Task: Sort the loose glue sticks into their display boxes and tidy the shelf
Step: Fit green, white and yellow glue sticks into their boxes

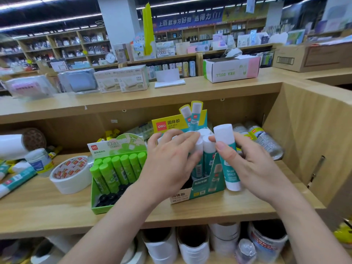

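On the wooden shelf at the middle of the view stands a teal display box with a yellow header card, packed with upright white-capped glue sticks. The left hand lies spread over the tops of those sticks, fingers loosely curled and pressing on the caps, not closed round any one of them. The right hand grips a single teal-and-white glue stick between thumb and fingers, holding it nearly upright just beside the box's right wall, its base low near the shelf (whether it touches the wood cannot be told). Left of the teal box sits a green display box holding a row of green glue sticks leaning back, with its front part unfilled. Further left lies a roll of white tape, and some loose tubes rest near the shelf's left end.
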The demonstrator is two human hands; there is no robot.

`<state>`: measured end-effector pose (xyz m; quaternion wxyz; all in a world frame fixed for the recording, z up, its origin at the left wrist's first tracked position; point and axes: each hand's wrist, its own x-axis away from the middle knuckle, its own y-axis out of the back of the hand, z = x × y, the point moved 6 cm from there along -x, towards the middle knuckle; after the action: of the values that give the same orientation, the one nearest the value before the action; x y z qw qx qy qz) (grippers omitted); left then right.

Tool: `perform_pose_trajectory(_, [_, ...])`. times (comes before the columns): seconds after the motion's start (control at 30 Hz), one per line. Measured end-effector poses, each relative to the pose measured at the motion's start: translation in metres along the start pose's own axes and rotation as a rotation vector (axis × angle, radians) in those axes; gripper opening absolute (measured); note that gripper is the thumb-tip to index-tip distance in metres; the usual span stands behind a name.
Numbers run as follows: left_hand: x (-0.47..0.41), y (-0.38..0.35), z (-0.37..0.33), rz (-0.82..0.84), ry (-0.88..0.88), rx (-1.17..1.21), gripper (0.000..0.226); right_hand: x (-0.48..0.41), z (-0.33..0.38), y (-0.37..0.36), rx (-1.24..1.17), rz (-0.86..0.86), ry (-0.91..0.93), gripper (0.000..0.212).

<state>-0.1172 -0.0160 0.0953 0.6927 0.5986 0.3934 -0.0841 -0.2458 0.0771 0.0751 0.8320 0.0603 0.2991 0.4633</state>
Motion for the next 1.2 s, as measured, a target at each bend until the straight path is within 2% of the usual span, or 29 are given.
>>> perform_pose_trajectory(0.13, [-0.008,0.032,-0.009,0.021,0.155,0.589,0.043,0.0,0.012,-0.003,0.351,0.017,0.124,0.046])
perform_pose_trajectory(0.2, [-0.015,0.035,-0.021,0.08,0.167,0.667,0.034,0.001,0.019,-0.006,0.408,0.022,0.155,0.048])
perform_pose_trajectory(0.27, [-0.018,0.035,-0.026,0.035,0.189,0.635,0.02,0.002,0.025,-0.007,0.417,0.002,0.188,0.043])
perform_pose_trajectory(0.33, [-0.016,0.044,-0.017,-0.093,0.232,0.634,0.013,0.003,0.025,-0.005,0.419,-0.007,0.182,0.041])
perform_pose_trajectory(0.4, [-0.01,0.064,0.0,-0.247,0.235,0.593,0.011,0.004,0.022,-0.005,0.429,-0.017,0.162,0.047])
perform_pose_trajectory(0.47, [-0.002,0.083,0.015,-0.324,0.227,0.542,0.016,0.006,0.021,-0.009,0.496,-0.03,0.2,0.052])
perform_pose_trajectory(0.67, [0.016,0.072,0.022,-0.198,0.23,0.312,0.032,0.007,0.015,-0.028,0.71,-0.043,0.25,0.059])
perform_pose_trajectory(0.93, [0.023,0.039,0.018,-0.155,0.102,0.177,0.028,0.005,0.01,-0.03,0.627,-0.026,0.252,0.044])
perform_pose_trajectory(1.2, [0.021,0.02,0.018,-0.15,-0.005,0.133,0.027,0.004,0.015,-0.031,0.66,-0.059,0.326,0.046])
